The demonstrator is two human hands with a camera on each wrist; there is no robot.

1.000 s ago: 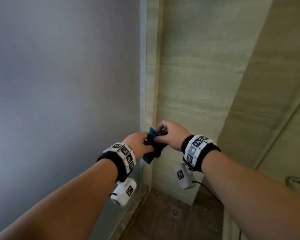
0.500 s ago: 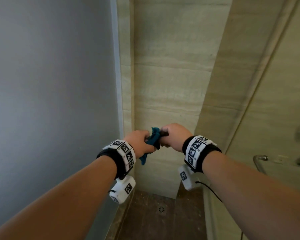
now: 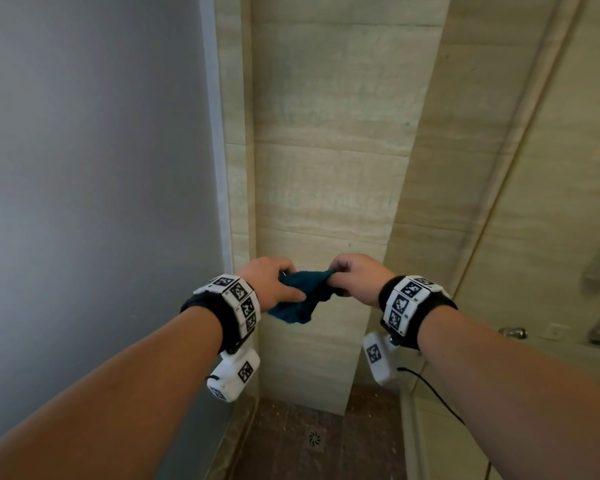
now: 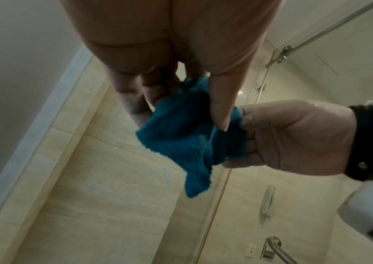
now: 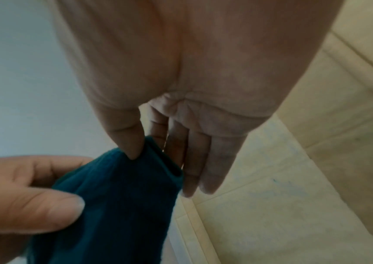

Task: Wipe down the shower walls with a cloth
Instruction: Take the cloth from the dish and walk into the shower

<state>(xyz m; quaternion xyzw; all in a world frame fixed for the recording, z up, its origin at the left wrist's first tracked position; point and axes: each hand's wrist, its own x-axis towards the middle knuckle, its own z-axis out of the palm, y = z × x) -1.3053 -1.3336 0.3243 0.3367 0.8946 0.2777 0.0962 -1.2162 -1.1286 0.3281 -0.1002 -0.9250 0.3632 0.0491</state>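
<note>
A: Entry on the cloth (image 3: 303,296). Teal, terry-like, bunched. Held in the air between both hands, in front of the beige tiled back wall (image 3: 329,161) of the shower. Not touching the wall as far as the head view shows.

B: Left hand (image 3: 269,284)?

A: Clamped on the cloth's left end. The left wrist view shows the thumb (image 4: 223,100) pressed down on the fabric and the other fingers curled behind it. A loose corner hangs below.

B: Right hand (image 3: 355,277)?

A: Pinching the right end. In the right wrist view the thumb (image 5: 129,139) presses the folded edge against the fingers (image 5: 194,160), which lie nearly straight behind it. Cloth spans the short gap between the two hands, slightly sagging.

B: Surroundings?

A: Grey frosted panel (image 3: 90,188) to the left, with a pale frame strip along its edge. Tiled side wall (image 3: 440,140) to the right, then a glass door (image 3: 551,202). Metal handle (image 3: 513,331) low on the right. Dark brown floor (image 3: 371,441) below with a round drain (image 3: 315,438).

B: Wrists?

A: Black bands with white marker tiles on both; a white camera unit hangs under each. A black cable (image 3: 430,389) runs from the right one.
</note>
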